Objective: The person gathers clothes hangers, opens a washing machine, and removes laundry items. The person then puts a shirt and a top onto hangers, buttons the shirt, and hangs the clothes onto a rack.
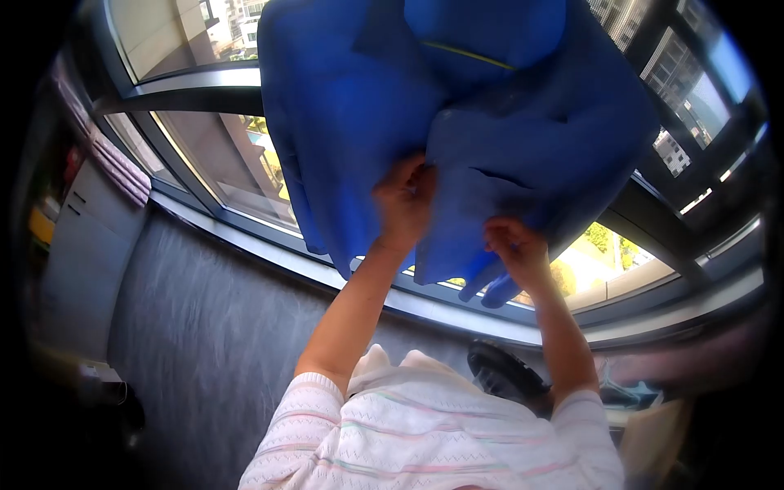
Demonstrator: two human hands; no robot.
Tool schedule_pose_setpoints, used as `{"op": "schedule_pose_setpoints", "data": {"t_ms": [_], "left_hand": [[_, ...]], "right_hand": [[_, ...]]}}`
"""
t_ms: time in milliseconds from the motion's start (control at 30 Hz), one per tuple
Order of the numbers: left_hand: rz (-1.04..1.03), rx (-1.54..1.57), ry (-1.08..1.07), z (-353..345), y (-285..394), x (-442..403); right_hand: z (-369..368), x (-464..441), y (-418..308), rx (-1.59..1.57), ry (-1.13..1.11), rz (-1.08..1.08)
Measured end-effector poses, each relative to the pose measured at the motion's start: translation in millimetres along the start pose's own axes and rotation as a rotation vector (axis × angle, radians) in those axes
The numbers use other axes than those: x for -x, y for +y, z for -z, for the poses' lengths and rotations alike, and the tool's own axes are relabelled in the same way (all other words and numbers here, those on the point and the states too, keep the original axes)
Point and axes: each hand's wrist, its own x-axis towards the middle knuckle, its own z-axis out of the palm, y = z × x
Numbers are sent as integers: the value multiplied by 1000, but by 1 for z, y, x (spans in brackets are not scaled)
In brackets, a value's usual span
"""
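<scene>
A large blue garment (351,114) hangs in front of me before the windows, with a collar at the top, an open front edge and a slit on its right half. My left hand (407,200) is closed at the front edge of the cloth, its fingers pinching that edge. My right hand (514,245) is lower and to the right, in front of the garment's lower part, with its fingers curled together. Whether cloth is between those fingers is too small to tell.
Window frames (188,79) and a sill (327,273) run behind the garment. A grey cabinet (86,237) with a patterned cloth (118,171) stands at the left. A black round object (498,367) lies near my right side, above the grey floor (204,327).
</scene>
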Motion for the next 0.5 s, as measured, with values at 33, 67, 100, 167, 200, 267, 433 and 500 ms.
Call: {"op": "schedule_pose_setpoints", "data": {"t_ms": [33,67,100,167,200,267,433,500], "left_hand": [[13,20,-3,1,-6,-2],[28,38,-6,1,-12,-2],[59,37,-24,3,-10,-4],[129,34,-58,7,-6,-6],[143,33,-64,7,-7,-6],[170,33,-74,6,-10,-7],[81,-34,5,3,9,-8],[29,0,14,4,35,-16]], "right_hand": [[2,-2,-1,-13,23,-20],[6,-2,0,-28,45,-41],[8,-3,-3,-16,51,-42],[13,-6,-10,10,60,-51],[14,-7,-11,-11,56,-37],[13,-8,-14,-51,47,-6],[16,-16,-25,-42,-16,120],[17,-25,-36,-93,-14,122]]}}
